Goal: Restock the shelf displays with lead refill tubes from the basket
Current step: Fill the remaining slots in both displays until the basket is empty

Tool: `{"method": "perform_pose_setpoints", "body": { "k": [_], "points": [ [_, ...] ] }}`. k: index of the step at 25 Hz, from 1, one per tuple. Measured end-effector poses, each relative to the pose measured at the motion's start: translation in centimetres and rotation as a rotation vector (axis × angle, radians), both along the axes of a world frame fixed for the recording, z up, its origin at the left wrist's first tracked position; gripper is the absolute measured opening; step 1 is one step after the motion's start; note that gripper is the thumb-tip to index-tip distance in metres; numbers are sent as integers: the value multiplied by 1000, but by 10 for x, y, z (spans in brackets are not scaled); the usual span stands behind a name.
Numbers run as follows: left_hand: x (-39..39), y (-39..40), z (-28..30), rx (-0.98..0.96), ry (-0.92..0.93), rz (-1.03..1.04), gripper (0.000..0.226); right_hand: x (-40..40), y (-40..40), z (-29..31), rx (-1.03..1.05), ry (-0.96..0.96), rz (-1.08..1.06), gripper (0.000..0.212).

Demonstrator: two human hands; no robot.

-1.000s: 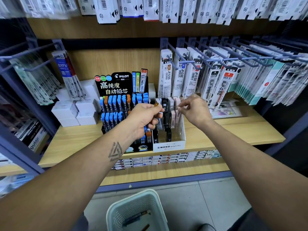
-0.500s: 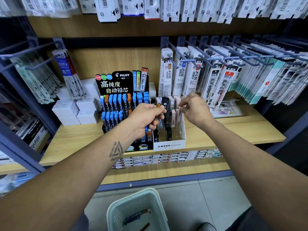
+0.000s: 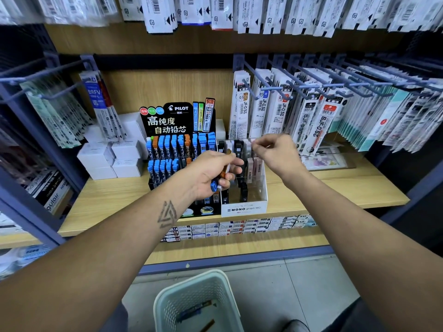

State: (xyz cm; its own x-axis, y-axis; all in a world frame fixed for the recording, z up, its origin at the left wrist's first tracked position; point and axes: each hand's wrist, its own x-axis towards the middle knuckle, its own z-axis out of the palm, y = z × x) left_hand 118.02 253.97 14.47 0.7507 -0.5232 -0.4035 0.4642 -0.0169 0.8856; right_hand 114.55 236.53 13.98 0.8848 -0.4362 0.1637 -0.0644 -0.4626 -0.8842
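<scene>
Two hands at the displays, mid-restock.
Left hand clutches a bundle of lead refill tubes, count unclear; right hand pinches something small, cannot tell what, over the MONO box at the shelf front edge. Next: slot one tube. Two or three tubes lie in the basket.

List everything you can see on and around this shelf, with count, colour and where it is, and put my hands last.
Pilot display: one, black, shelf centre, rows of blue and orange capped lead tubes.
Mono display: one, white, right of the Pilot display, holding black and pale tubes.
White boxes: several, stacked left of the Pilot display.
Hanging refill packs: many, mostly white, on pegs at right.
Basket: one, pale green, on the floor below, a few tubes inside.
Lead refill tubes: a few, blue and orange capped, in the left hand.
Left hand: grips the tubes.
Right hand: fingertips pinched together over the Mono display.
</scene>
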Motion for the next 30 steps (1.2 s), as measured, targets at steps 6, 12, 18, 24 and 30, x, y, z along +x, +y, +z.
{"method": "perform_pose_setpoints", "body": {
  "k": [6, 12, 18, 24, 30],
  "points": [
    [-6, 6, 2, -77, 1, -135, 41, -14, 18, 9, 697, 171, 347, 6],
    [0, 18, 1, -11, 50, -141, 43, -14, 16, 13, 849, 96, 244, 10],
    [3, 26, 7, -36, 78, -38, 10, -14, 17, 15, 903, 92, 312, 10],
    [13, 26, 9, -4, -82, 175, 8, -7, 29, 4, 506, 151, 351, 14],
    [24, 44, 15, 134, -244, 143, 17, 1, 59, 4, 194, 57, 422, 31]
  ]
}}
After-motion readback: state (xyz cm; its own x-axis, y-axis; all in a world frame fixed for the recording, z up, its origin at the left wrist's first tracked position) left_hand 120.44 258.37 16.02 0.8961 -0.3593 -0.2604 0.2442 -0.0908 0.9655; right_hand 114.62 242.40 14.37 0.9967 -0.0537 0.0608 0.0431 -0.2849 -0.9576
